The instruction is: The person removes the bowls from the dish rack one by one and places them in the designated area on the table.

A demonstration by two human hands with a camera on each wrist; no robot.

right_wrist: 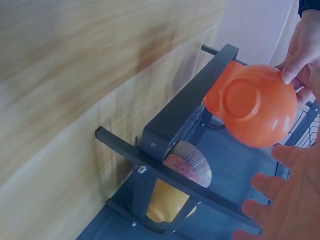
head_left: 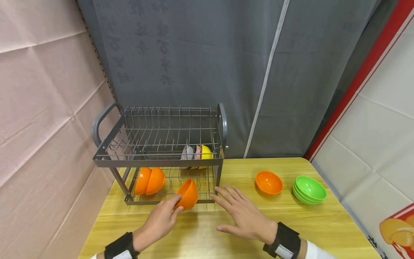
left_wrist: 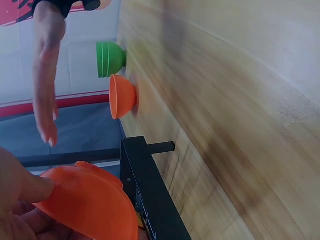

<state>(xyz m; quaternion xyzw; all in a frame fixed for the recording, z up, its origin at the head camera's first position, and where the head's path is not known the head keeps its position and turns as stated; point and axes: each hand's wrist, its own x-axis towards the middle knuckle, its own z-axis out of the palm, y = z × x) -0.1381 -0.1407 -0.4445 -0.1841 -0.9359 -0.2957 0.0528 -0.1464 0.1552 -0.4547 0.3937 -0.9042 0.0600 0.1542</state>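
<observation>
Step in hand: racking an orange bowl [head_left: 188,194] in the lower tier of the dish rack [head_left: 158,158]. Judged well along: the bowl is tipped on edge at the front rail of the lower tier, not yet seated between the wires.

Next move, as judged: the bowl needs carrying a little further in and setting upright in a slot, clear of the front rail and of the two orange bowls [head_left: 149,181] already standing on edge at the left of that tier.

Left hand [head_left: 160,220]: fingers curled about the bowl, thumb on the outer wall and fingers at the rim; it grips the bowl and bears it alone. In the left wrist view a fingertip presses on the bowl's outside.

Right hand [head_left: 242,214]: flat and spread, fingers straight, held over the table [head_left: 226,230] just right of the rack's front corner. It holds nothing; whether the fingertips touch the rack post cannot be told.

Held bowl, place: at the front of the lower tier, right of centre, mouth turned toward the left hand and base toward the right.

Other stock:
- Patterned bowl [right_wrist: 187,162] and yellow bowl [head_left: 207,152], on edge at the rear right of the lower tier.
- Single orange bowl [head_left: 269,182], mouth up on the table, right of the rack.
- Stack of green bowls [head_left: 309,189], mouth up, just beside that single bowl on its right.
- Upper tier: bare wires only.
</observation>
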